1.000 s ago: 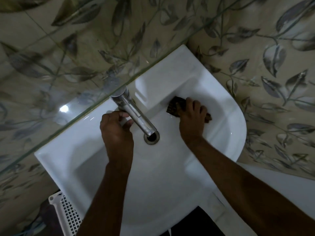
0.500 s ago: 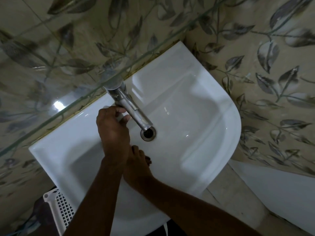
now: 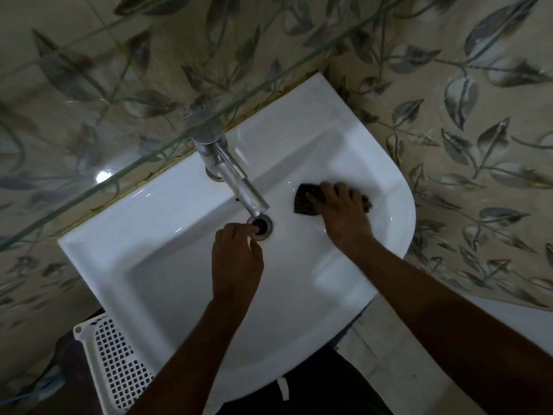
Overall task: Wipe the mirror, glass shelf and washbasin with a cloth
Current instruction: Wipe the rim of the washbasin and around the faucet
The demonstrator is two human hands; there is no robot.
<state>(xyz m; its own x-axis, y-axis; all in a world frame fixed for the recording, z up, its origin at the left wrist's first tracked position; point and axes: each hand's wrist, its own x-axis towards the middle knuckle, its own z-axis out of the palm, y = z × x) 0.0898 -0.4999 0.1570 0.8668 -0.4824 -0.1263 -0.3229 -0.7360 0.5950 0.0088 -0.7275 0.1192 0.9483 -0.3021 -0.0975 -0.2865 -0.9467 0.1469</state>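
Washbasin, white ceramic, corner-mounted point(image 3: 167, 265): dark cloth point(image 3: 305, 202) pressed to its right inner slope.
Right hand point(image 3: 344, 217) flat on cloth, grip spread, pinning it. Left hand point(image 3: 236, 259) loosely curled, empty, fingertips beside round metal drain point(image 3: 264, 224) under chrome tap point(image 3: 230, 175).

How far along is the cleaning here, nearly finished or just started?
In hand: the right hand presses a dark cloth on the right side of the washbasin; the left hand is by the drain. The glass shelf shows no smears, though whether it was wiped is unclear. The mirror is out of view.
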